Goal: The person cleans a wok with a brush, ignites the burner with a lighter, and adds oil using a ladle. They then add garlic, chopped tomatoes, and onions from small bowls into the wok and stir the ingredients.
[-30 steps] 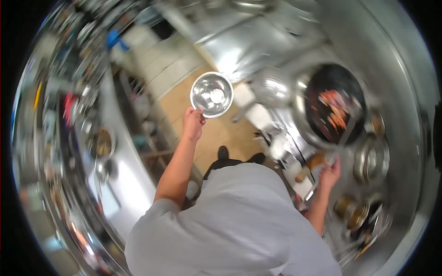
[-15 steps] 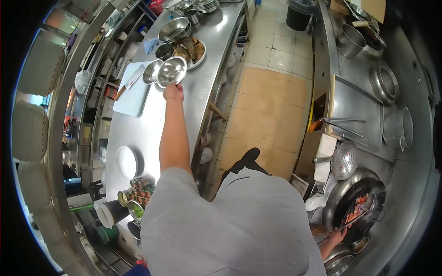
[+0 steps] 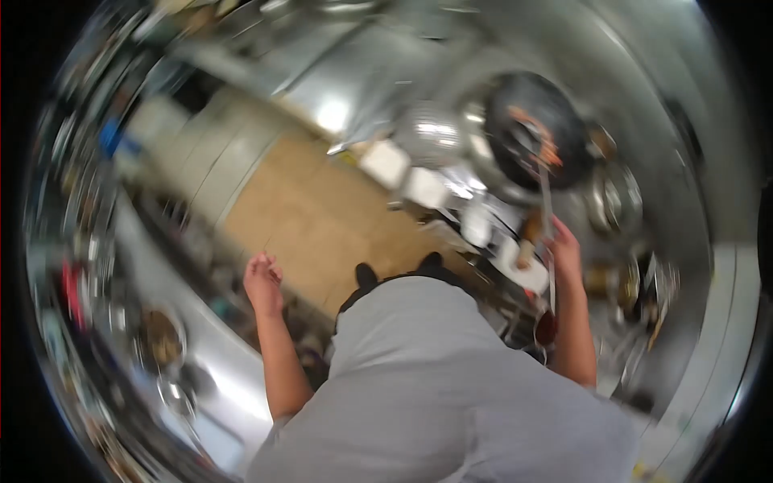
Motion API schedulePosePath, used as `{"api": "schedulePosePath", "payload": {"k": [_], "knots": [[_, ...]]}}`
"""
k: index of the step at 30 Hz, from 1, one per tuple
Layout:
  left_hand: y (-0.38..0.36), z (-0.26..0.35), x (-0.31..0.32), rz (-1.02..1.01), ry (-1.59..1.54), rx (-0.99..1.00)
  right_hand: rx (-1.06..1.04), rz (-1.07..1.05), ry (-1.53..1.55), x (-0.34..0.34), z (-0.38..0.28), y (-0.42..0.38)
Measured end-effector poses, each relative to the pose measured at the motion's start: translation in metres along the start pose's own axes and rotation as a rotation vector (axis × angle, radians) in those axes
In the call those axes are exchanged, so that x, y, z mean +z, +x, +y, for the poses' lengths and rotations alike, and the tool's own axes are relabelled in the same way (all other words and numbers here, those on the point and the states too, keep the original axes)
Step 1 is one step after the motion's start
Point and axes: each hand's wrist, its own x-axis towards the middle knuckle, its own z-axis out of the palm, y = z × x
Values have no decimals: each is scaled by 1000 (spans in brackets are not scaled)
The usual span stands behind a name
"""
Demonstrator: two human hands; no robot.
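Over the dark wok (image 3: 538, 133), the right hand (image 3: 564, 245) grips a long ladle handle (image 3: 547, 211), stirring reddish food. Left hand (image 3: 263, 282) hangs empty, fingers loosely curled, above the floor mat (image 3: 322, 217). Next move calls for steady stirring, judging by the blur.

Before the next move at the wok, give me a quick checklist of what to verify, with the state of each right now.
1. Left hand free: ok, it holds nothing, fingers loosely curled over the floor mat.
2. Right hand on the ladle handle: ok, closed around it.
3. Ladle reaches into the wok: ok.
4. Food in the wok: ok, orange pieces show; how cooked, cannot tell.
5. Sharp view of the counter: not ok, motion blur.
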Motion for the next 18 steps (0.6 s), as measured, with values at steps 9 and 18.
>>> {"api": "schedulePosePath", "payload": {"k": [9,18], "knots": [[-114,-16,352,-1028,703,420,-208,502,-177,23,60,80],[-163,-64,486,-1110,827,869,-228,14,-470,-112,42,-68]]}}
